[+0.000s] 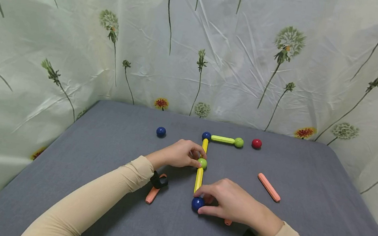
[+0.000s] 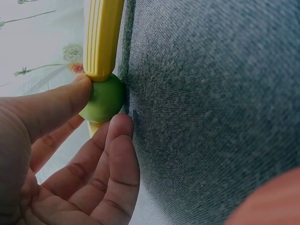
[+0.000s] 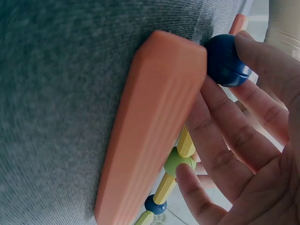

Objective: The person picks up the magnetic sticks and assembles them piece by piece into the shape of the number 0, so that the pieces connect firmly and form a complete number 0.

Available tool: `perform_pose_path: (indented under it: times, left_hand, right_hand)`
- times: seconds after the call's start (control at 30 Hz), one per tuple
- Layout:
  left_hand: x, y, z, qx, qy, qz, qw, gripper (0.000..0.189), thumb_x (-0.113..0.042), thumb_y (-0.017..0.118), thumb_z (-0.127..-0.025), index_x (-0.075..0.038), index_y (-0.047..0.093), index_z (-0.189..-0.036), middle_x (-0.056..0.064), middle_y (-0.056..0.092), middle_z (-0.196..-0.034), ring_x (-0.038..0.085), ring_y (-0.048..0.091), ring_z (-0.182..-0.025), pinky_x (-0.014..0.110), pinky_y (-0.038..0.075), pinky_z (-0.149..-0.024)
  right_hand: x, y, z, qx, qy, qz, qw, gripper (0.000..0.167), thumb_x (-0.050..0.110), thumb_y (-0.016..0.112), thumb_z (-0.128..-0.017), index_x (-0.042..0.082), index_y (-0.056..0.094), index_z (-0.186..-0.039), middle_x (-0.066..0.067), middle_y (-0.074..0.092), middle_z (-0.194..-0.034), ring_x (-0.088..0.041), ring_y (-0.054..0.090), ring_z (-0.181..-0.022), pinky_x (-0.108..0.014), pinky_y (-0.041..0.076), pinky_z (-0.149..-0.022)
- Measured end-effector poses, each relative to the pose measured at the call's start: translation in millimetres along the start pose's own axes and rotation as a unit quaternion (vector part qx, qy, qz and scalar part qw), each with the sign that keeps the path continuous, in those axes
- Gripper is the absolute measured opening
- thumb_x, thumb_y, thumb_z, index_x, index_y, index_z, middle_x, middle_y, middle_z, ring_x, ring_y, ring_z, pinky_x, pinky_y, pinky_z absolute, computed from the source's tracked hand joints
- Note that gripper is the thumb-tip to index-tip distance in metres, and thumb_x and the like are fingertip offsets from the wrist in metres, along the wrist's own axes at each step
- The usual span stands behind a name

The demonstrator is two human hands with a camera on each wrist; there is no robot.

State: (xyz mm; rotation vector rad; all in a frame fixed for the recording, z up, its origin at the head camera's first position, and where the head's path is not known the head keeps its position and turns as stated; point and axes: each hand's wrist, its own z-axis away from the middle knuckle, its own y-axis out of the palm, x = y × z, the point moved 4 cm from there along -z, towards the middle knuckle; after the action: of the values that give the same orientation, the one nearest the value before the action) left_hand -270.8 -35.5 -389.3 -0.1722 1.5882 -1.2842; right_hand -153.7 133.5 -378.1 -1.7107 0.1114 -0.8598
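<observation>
My left hand [image 1: 181, 153] pinches a green ball [image 1: 202, 163] between thumb and fingers. A yellow rod [image 1: 198, 180] runs from that ball towards me, and another yellow rod [image 1: 205, 146] leads away to a far blue ball [image 1: 206, 136]. With thumb and fingertips, my right hand [image 1: 228, 201] holds the near blue ball [image 1: 197, 203] at the close end of the chain. Whether this ball is fully joined to the rod, I cannot tell. From the far blue ball, a lime-green rod [image 1: 222, 139] extends right to a second green ball [image 1: 239, 142].
Loose on the grey cloth are a blue ball [image 1: 161, 132], a red ball [image 1: 256, 143] and an orange rod [image 1: 269, 187] at right. Another orange rod [image 1: 152, 195] lies under my left wrist; a third [image 3: 154, 126] is below my right hand. A flowered curtain [image 1: 180, 73] hangs behind.
</observation>
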Motion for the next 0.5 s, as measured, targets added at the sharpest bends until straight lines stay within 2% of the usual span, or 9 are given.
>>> perform_pose_path:
  times: [0.23,0.5]
  left_hand:
    - [1.7,-0.9,-0.4,0.0,0.007,0.004,1.0,0.023,-0.022,0.079,-0.1,-0.021,0.079,-0.123,0.003,0.08,-0.108,0.016,0.074,-0.098,0.031,0.059,-0.083]
    - [1.2,-0.2,-0.4,0.002,0.004,0.004,1.0,0.022,-0.023,0.079,-0.1,-0.023,0.079,-0.122,0.003,0.08,-0.11,0.017,0.075,-0.099,0.031,0.059,-0.084]
  right_hand:
    - [0.4,0.0,-0.4,-0.008,-0.005,0.005,0.9999,0.024,0.032,0.083,-0.097,0.021,0.078,-0.117,0.016,0.075,-0.088,0.011,0.064,-0.08,-0.015,0.053,-0.072]
    - [-0.7,1.7,-1.5,-0.011,-0.006,0.008,0.9999,0.024,0.032,0.083,-0.096,0.021,0.078,-0.117,0.016,0.074,-0.088,0.01,0.064,-0.079,-0.015,0.053,-0.072]
